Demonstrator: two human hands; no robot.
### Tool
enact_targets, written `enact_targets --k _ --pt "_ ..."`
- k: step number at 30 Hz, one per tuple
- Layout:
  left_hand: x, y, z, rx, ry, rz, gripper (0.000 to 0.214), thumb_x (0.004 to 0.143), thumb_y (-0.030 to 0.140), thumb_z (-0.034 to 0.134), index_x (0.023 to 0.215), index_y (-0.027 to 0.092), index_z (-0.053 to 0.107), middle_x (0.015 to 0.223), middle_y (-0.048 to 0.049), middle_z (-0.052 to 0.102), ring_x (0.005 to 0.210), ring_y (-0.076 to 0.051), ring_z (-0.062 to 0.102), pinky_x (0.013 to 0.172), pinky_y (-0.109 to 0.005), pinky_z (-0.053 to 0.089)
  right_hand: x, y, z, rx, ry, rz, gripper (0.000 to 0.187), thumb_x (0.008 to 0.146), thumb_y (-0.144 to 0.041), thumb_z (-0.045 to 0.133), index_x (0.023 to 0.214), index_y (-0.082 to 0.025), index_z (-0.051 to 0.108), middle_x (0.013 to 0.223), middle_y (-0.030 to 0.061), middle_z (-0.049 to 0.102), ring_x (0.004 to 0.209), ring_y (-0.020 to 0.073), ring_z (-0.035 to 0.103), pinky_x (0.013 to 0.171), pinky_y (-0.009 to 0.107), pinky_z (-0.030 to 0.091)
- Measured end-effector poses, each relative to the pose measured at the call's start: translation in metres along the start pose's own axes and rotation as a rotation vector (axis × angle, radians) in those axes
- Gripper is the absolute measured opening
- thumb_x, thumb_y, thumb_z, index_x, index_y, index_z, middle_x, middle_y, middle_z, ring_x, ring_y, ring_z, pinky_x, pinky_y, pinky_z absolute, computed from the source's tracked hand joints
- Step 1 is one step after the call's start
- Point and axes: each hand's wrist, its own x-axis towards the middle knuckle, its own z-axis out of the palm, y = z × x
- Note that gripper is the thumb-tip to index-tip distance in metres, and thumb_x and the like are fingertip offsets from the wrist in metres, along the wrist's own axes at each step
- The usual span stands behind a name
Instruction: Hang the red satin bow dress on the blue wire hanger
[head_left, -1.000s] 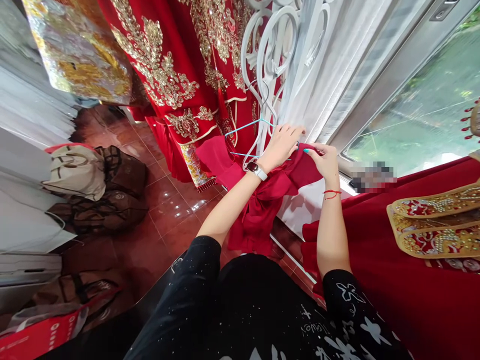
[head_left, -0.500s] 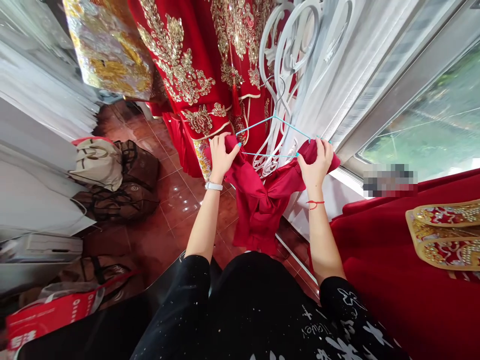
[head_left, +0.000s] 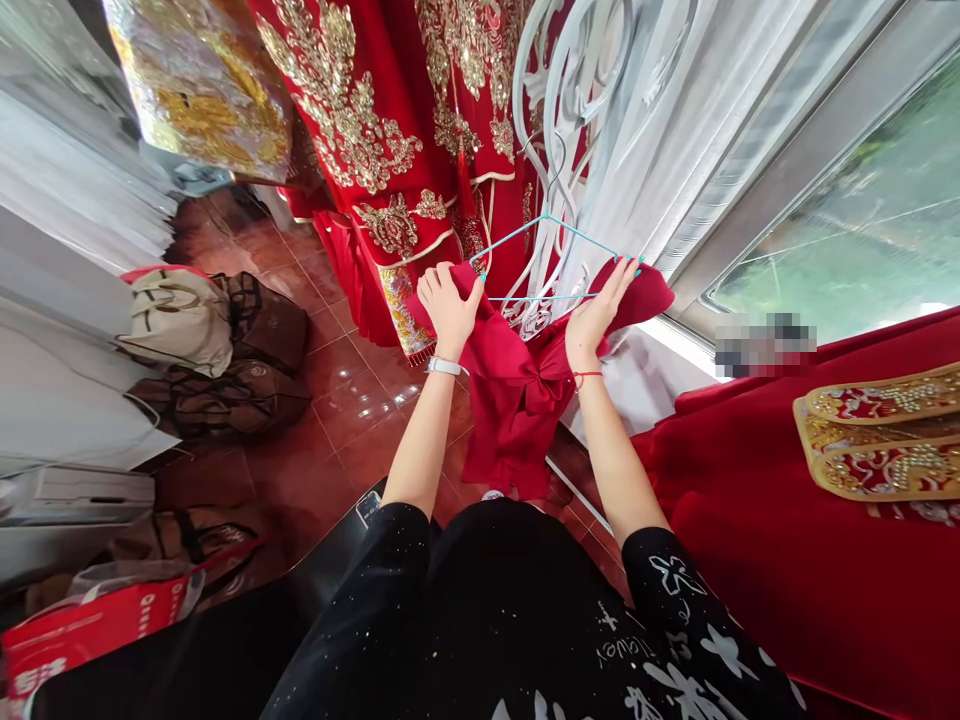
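A plain red dress (head_left: 499, 350) with a knotted bow at the chest hangs in front of me on a light blue wire hanger (head_left: 581, 235). My left hand (head_left: 448, 308) grips its left shoulder, fingers over the fabric and thumb by the hanger's left end. At the other shoulder, my right hand (head_left: 596, 315) lies with fingers stretched out along the cloth, fingertips by the hanger's right end; its thumb is hidden. The right shoulder piece (head_left: 641, 295) fans out beyond those fingers. The hanger's hook is up against white scrollwork (head_left: 551, 95).
Red garments with gold embroidery (head_left: 360, 110) hang behind the dress. Bags (head_left: 184, 320) sit on the red tiled floor (head_left: 352, 400) at left. A window (head_left: 847, 210) is at right, above a large red garment (head_left: 750, 560) with gold trim. A black surface (head_left: 195, 650) lies lower left.
My right hand has gone from pinching the right shoulder to lying stretched along it, shifting left. The right shoulder piece has spread outward. My left hand keeps its hold, slightly turned.
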Motion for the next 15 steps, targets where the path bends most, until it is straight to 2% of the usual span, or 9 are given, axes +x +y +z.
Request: enact_targets --k 2,5,7,9,12,15 --pt "-0.004 0.000 0.002 0.012 0.014 0.009 0.046 0.096 0.060 0.059 0.124 0.024 0.057 0.130 -0.0193 0.063 0.131 -0.040 0.055 0.119 -0.061 0.037 -0.002 -0.001 0.004 0.004 0.048 0.005 0.084 0.088 -0.001 0.029 0.171 -0.013 0.022 0.174 0.0152 0.028 0.168 0.0274 0.014 0.136 0.058 0.024" --pt "-0.008 -0.002 0.003 0.025 0.015 0.038 0.044 0.099 0.059 0.057 0.124 0.024 0.057 0.126 -0.0180 0.063 0.128 -0.038 0.057 0.116 -0.060 0.041 -0.002 0.001 0.006 -0.018 0.123 -0.010 0.079 0.093 -0.006 0.028 0.170 -0.018 0.032 0.175 0.0077 0.031 0.167 0.0329 0.016 0.136 0.059 0.024" --pt "-0.006 -0.003 0.002 0.024 0.002 0.053 0.043 0.100 0.060 0.054 0.123 0.024 0.057 0.124 -0.0169 0.063 0.127 -0.037 0.057 0.115 -0.060 0.042 -0.001 0.004 0.005 -0.060 0.117 -0.023 0.078 0.093 -0.007 0.028 0.170 -0.021 0.035 0.176 0.0038 0.031 0.167 0.0349 0.016 0.136 0.059 0.026" --pt "-0.003 -0.005 0.002 0.011 -0.017 0.064 0.043 0.101 0.062 0.053 0.123 0.025 0.057 0.122 -0.0157 0.063 0.127 -0.036 0.058 0.117 -0.061 0.040 0.000 0.008 0.002 -0.117 0.056 -0.058 0.083 0.088 -0.005 0.032 0.170 -0.018 0.032 0.178 0.0067 0.027 0.168 0.0327 0.015 0.136 0.059 0.026" --pt "0.003 -0.009 0.001 -0.019 -0.064 0.078 0.048 0.100 0.066 0.052 0.124 0.025 0.057 0.121 -0.0148 0.064 0.127 -0.036 0.058 0.121 -0.062 0.034 0.005 0.013 -0.007 -0.180 -0.023 -0.146 0.088 0.080 -0.005 0.042 0.168 -0.009 0.031 0.176 0.0184 0.026 0.168 0.0305 0.014 0.135 0.061 0.021" --pt "0.009 -0.015 0.000 -0.034 -0.142 0.095 0.056 0.097 0.074 0.051 0.123 0.025 0.057 0.121 -0.0156 0.064 0.127 -0.037 0.058 0.119 -0.061 0.035 0.019 0.015 -0.021 -0.200 -0.042 -0.179 0.078 0.083 -0.012 0.052 0.161 -0.016 0.043 0.173 0.0195 0.032 0.167 0.0352 0.014 0.131 0.070 0.018"
